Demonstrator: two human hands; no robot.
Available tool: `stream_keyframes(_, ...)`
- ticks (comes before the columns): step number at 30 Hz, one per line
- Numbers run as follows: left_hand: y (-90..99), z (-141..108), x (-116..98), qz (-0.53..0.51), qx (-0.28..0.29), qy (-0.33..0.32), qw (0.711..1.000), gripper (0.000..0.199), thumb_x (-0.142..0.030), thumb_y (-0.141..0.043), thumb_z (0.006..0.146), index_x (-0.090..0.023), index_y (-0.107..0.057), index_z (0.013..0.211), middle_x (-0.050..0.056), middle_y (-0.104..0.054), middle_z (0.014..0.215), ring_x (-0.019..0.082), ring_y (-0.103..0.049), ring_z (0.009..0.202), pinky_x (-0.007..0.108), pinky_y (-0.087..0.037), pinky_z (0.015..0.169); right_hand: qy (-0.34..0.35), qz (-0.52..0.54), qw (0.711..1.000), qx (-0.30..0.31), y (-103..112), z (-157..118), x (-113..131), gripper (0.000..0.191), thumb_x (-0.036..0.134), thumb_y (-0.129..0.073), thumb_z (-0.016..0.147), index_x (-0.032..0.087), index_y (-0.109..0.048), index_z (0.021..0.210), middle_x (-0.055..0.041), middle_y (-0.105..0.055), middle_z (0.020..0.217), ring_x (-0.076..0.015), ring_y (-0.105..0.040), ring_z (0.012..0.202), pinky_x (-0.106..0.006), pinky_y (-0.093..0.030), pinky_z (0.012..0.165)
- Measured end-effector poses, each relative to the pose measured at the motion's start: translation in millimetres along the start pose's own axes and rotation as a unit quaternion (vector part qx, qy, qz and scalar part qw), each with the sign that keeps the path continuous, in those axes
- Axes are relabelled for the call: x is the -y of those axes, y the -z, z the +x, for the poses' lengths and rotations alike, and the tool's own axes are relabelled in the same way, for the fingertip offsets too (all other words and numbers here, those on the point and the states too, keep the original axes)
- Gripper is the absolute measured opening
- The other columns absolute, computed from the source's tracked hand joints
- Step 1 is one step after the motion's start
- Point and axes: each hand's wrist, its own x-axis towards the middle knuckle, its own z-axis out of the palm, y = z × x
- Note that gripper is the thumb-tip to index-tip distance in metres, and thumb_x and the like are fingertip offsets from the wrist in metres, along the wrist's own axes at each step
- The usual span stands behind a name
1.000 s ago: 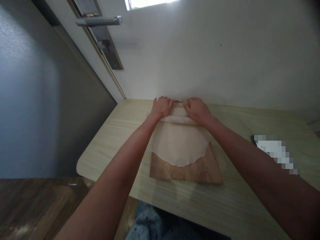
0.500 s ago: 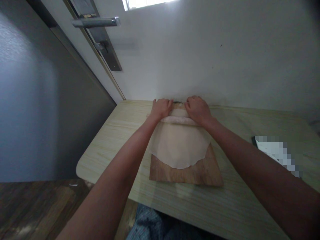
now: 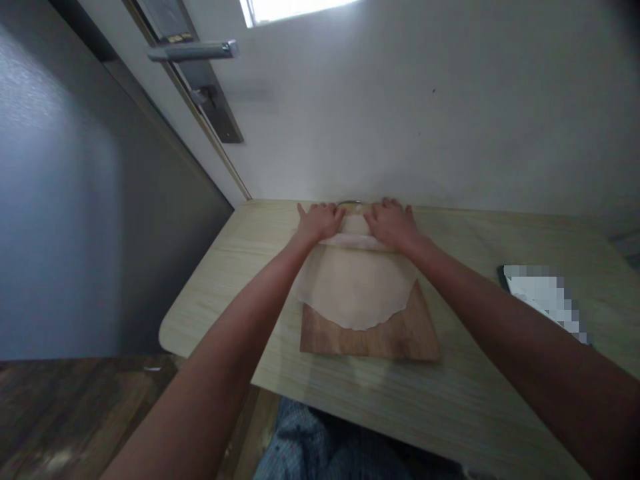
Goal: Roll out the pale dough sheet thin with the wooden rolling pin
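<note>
A wide, thin sheet of pale dough (image 3: 357, 287) lies over a wooden cutting board (image 3: 370, 343), overhanging its left edge. Across the dough's far part runs a whitish rolling pin (image 3: 359, 241), mostly covered by the hands. My left hand (image 3: 320, 221) rests palm down on the pin's left part, fingers stretched forward and thumb apart. On the right part lies my right hand (image 3: 391, 221), also palm down with its fingers extended. Between the hands, a strip of dough shows beyond the pin. A metal handle (image 3: 350, 202) curves at the board's far end.
The board is on a light wood-grain table (image 3: 215, 280) against a white door (image 3: 350, 120) with a metal lever handle (image 3: 193, 51). To the right lies a flat device with a blurred screen (image 3: 543, 297). The table's rounded corner is at left, above a dark wooden floor (image 3: 90, 413).
The fingers of both hands have straightened and spread more, flattening over the rolling pin. The view has shifted slightly; the dough and board look otherwise much the same.
</note>
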Motion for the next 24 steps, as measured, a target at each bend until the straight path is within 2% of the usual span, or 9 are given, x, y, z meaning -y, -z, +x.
stream_keyframes(2,0.7,-3.5,-0.3,0.007,0.007,0.002,1.0,0.058,-0.049,-0.007,0.085,-0.02,-0.042,0.121,0.012,-0.045,0.126,0.031,-0.035,0.119,0.064,-0.015,0.093,-0.005,-0.001,1.0,0.017,-1.1,-2.2,-0.3,0.049,0.038,-0.022,0.086,0.011,-0.046,0.12,-0.0187,-0.039,0.129,-0.0307,-0.031,0.12,-0.054,-0.023,0.093)
stream_keyframes(5,1.9,-8.6,-1.1,0.016,0.031,0.02,0.999,0.062,-0.052,-0.005,0.084,-0.019,-0.025,0.132,0.013,-0.028,0.138,0.032,-0.02,0.127,0.062,-0.014,0.095,-0.001,0.006,0.998,0.056,-2.1,-4.6,-0.9,0.053,0.041,-0.021,0.086,0.013,-0.035,0.129,-0.0185,-0.025,0.138,-0.0314,-0.021,0.126,-0.056,-0.017,0.096)
stream_keyframes(10,2.6,-16.8,-1.4,0.032,0.081,0.046,0.995,0.067,-0.056,0.0,0.081,-0.02,-0.014,0.136,0.011,-0.016,0.143,0.031,-0.01,0.13,0.058,-0.013,0.098,0.018,0.005,0.995,0.099,0.6,-11.9,0.5,0.056,0.045,-0.017,0.086,0.017,-0.027,0.133,-0.0163,-0.019,0.141,-0.0311,-0.015,0.128,-0.056,-0.017,0.097)
stream_keyframes(13,1.8,-22.0,-1.1,0.032,0.084,0.047,0.995,0.068,-0.057,-0.001,0.081,-0.02,-0.014,0.136,0.011,-0.015,0.143,0.031,-0.011,0.13,0.057,-0.015,0.098,0.031,0.011,0.994,0.102,2.4,-17.4,2.5,0.056,0.046,-0.016,0.086,0.018,-0.028,0.133,-0.0163,-0.02,0.14,-0.0309,-0.016,0.128,-0.056,-0.018,0.096)
stream_keyframes(19,1.6,-33.5,-1.4,0.019,0.038,0.019,0.999,0.061,-0.054,-0.008,0.084,-0.02,-0.022,0.133,0.013,-0.026,0.139,0.031,-0.021,0.127,0.053,-0.022,0.096,0.048,0.018,0.996,0.071,2.0,-27.5,5.4,0.056,0.046,-0.018,0.086,0.015,-0.033,0.131,-0.0173,-0.027,0.138,-0.0299,-0.024,0.126,-0.05,-0.024,0.096)
stream_keyframes(24,4.8,-42.1,-3.4,0.02,0.03,0.004,0.999,0.054,-0.05,-0.01,0.086,-0.022,-0.03,0.128,0.011,-0.032,0.136,0.027,-0.031,0.122,0.044,-0.032,0.092,0.059,0.024,0.997,0.048,1.8,-35.3,7.2,0.056,0.046,-0.019,0.086,0.014,-0.038,0.128,-0.0164,-0.031,0.136,-0.0284,-0.028,0.124,-0.045,-0.026,0.096)
